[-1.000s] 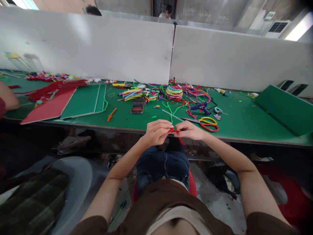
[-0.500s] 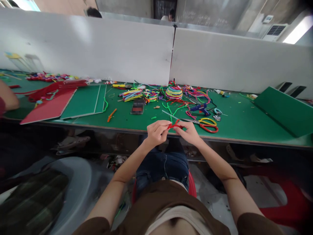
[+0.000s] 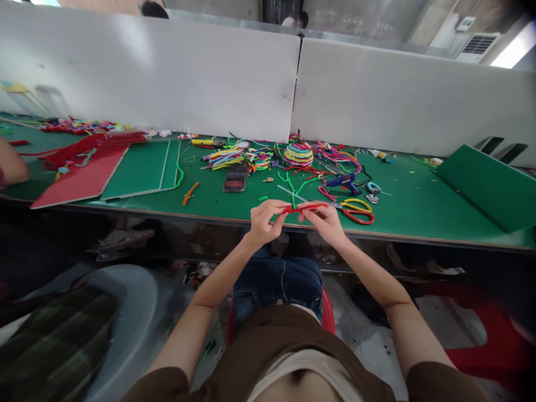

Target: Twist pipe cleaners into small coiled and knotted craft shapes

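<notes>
Between my two hands, at the table's front edge, runs a red pipe cleaner [image 3: 296,210]. My left hand [image 3: 266,220] is closed in a pinch on its left part. The fingers of my right hand [image 3: 324,220] are pressed together on its right part, and a red length lies along those fingers. Just beyond my hands lie green pipe cleaners [image 3: 293,192] with branching arms; whether they are joined to the red one I cannot tell. Scissors with yellow and red handles [image 3: 358,212] lie right of my right hand.
Behind are bundled pipe cleaners [image 3: 228,158], a striped multicoloured ball [image 3: 298,155] and a blue glue gun [image 3: 341,182]. A dark pixelated box [image 3: 235,180] and an orange piece [image 3: 190,193] lie left. Green boards [image 3: 488,187] stand right. Another person's arm [image 3: 12,162] rests far left.
The red pipe cleaner has straightened from a crossed, bent shape into a flatter line across my fingers. My right hand's fingers have shifted along it. The view has tilted slightly.
</notes>
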A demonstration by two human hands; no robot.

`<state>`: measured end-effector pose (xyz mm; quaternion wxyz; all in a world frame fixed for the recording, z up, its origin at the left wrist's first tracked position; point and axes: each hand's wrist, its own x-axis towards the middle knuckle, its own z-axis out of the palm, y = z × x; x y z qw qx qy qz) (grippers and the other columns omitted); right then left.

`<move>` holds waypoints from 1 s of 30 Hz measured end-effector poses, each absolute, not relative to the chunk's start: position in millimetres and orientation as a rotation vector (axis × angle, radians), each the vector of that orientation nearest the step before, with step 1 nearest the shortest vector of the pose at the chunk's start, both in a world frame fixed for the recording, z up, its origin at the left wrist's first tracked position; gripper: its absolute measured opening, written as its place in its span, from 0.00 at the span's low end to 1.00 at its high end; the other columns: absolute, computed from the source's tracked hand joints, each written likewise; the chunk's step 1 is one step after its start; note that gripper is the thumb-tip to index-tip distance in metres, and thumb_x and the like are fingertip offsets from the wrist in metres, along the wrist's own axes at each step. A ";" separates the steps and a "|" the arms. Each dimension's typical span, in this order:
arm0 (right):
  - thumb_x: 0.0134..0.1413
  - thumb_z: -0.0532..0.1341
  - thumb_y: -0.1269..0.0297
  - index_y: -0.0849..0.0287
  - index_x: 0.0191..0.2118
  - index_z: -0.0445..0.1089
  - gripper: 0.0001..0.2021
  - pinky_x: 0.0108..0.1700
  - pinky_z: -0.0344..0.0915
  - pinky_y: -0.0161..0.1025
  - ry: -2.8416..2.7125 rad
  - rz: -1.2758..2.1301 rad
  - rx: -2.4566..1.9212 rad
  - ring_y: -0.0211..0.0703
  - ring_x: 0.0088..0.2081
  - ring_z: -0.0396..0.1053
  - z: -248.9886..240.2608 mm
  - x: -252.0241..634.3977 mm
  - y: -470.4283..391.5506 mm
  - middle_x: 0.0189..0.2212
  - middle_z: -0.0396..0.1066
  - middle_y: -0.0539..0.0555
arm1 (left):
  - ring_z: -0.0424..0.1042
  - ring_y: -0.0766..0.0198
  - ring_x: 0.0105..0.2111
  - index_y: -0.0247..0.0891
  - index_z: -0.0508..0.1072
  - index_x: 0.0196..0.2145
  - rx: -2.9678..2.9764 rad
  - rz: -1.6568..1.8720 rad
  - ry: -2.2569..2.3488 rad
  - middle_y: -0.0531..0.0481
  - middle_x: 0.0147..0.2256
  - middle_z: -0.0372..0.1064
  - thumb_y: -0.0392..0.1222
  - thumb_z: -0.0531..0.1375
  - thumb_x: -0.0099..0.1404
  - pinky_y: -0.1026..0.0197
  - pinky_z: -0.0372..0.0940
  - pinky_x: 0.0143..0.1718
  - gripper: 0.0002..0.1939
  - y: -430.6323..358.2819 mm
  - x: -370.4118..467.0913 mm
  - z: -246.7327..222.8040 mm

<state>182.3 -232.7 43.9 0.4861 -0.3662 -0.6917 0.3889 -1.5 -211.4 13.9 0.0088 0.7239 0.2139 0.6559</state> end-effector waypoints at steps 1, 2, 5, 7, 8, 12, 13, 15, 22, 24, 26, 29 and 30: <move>0.54 0.59 0.59 0.53 0.39 0.75 0.09 0.41 0.68 0.43 -1.807 0.750 -0.868 0.42 0.36 0.73 43.7 187.5 -232.6 0.32 0.76 0.54 | 0.76 0.63 0.36 0.36 0.69 0.29 2.147 2.000 0.704 0.46 0.33 0.76 0.37 0.60 0.60 0.60 0.71 0.36 0.04 -215.3 -0.1 17.8; 0.55 0.60 0.60 0.53 0.39 0.75 0.09 0.45 0.68 0.46 -1.940 0.582 -0.838 0.45 0.40 0.73 44.3 193.5 -232.3 0.36 0.76 0.56 | 0.76 0.63 0.35 0.35 0.70 0.29 2.034 1.914 0.732 0.45 0.33 0.76 0.38 0.61 0.60 0.60 0.71 0.35 0.04 -218.8 0.8 21.9; 0.55 0.60 0.64 0.50 0.41 0.75 0.09 0.48 0.68 0.50 -2.290 0.345 -0.758 0.49 0.47 0.72 50.7 212.1 -230.9 0.43 0.76 0.57 | 0.76 0.63 0.30 0.34 0.70 0.28 1.712 1.506 0.742 0.46 0.30 0.76 0.44 0.63 0.58 0.64 0.69 0.28 0.10 -223.7 0.3 33.5; 0.55 0.60 0.64 0.49 0.41 0.75 0.09 0.48 0.69 0.51 -2.420 0.313 -0.739 0.49 0.47 0.73 56.4 221.3 -229.4 0.43 0.76 0.56 | 0.76 0.62 0.26 0.34 0.68 0.26 1.543 1.250 0.700 0.48 0.26 0.75 0.49 0.65 0.54 0.65 0.66 0.23 0.15 -222.3 0.1 38.3; 0.55 0.60 0.64 0.49 0.41 0.75 0.09 0.47 0.70 0.50 -2.456 0.301 -0.727 0.49 0.47 0.73 58.5 224.1 -228.5 0.43 0.76 0.55 | 0.75 0.62 0.25 0.34 0.67 0.25 1.490 1.166 0.677 0.48 0.24 0.74 0.51 0.65 0.53 0.66 0.65 0.21 0.17 -221.0 0.6 39.6; 0.56 0.58 0.65 0.50 0.38 0.76 0.09 0.44 0.71 0.46 -2.350 0.178 -0.684 0.45 0.43 0.74 59.6 225.4 -224.4 0.40 0.77 0.54 | 0.76 0.61 0.28 0.34 0.68 0.26 1.641 1.303 0.705 0.46 0.28 0.75 0.49 0.63 0.56 0.64 0.67 0.25 0.15 -219.3 5.4 39.9; 0.57 0.57 0.65 0.51 0.38 0.76 0.09 0.44 0.71 0.44 -2.293 0.186 -0.676 0.43 0.42 0.75 58.9 224.3 -223.6 0.40 0.77 0.54 | 0.76 0.61 0.31 0.34 0.69 0.27 1.776 1.433 0.727 0.45 0.30 0.76 0.46 0.62 0.58 0.62 0.69 0.29 0.12 -219.4 5.9 39.4; 0.58 0.56 0.65 0.54 0.36 0.76 0.10 0.42 0.71 0.40 -2.200 0.356 -0.678 0.40 0.40 0.74 58.7 222.3 -222.2 0.39 0.77 0.55 | 0.76 0.62 0.37 0.36 0.71 0.29 2.122 1.674 0.700 0.46 0.34 0.77 0.39 0.60 0.61 0.60 0.70 0.37 0.05 -218.8 4.3 38.1; 0.59 0.55 0.53 0.63 0.45 0.69 0.18 0.31 0.66 0.33 -1.931 1.902 -0.746 0.36 0.29 0.72 63.1 226.0 -210.0 0.34 0.76 0.58 | 0.74 0.70 0.45 0.43 0.71 0.32 2.983 1.806 0.099 0.58 0.38 0.77 0.32 0.61 0.60 0.67 0.66 0.41 0.06 -209.2 -13.2 36.8; 0.58 0.55 0.50 0.67 0.41 0.71 0.21 0.33 0.65 0.35 -1.930 2.240 -0.620 0.39 0.30 0.73 55.6 224.6 -207.2 0.33 0.76 0.61 | 0.74 0.69 0.44 0.42 0.71 0.30 3.001 1.854 0.026 0.59 0.38 0.77 0.32 0.62 0.59 0.67 0.66 0.38 0.06 -210.3 -15.6 38.4; 0.57 0.55 0.46 0.67 0.35 0.72 0.24 0.34 0.64 0.37 -1.846 2.419 -0.474 0.40 0.29 0.72 44.1 220.4 -206.7 0.27 0.75 0.59 | 0.75 0.70 0.42 0.43 0.71 0.28 2.984 1.881 0.000 0.61 0.38 0.77 0.32 0.62 0.58 0.68 0.65 0.35 0.07 -212.7 -16.8 40.0; 0.54 0.50 0.37 0.63 0.27 0.71 0.30 0.32 0.61 0.38 -1.657 2.473 -0.320 0.39 0.24 0.68 28.2 212.0 -207.9 0.17 0.67 0.51 | 0.76 0.72 0.39 0.44 0.71 0.26 2.974 1.848 -0.002 0.64 0.36 0.77 0.32 0.62 0.58 0.69 0.65 0.32 0.08 -215.8 -17.8 41.4; 0.54 0.46 0.36 0.63 0.25 0.70 0.33 0.31 0.60 0.38 -1.622 2.467 -0.284 0.38 0.23 0.66 25.2 209.5 -208.0 0.15 0.64 0.49 | 0.76 0.72 0.38 0.45 0.71 0.25 2.985 1.823 -0.007 0.65 0.36 0.77 0.32 0.62 0.58 0.69 0.65 0.31 0.09 -216.4 -17.9 41.7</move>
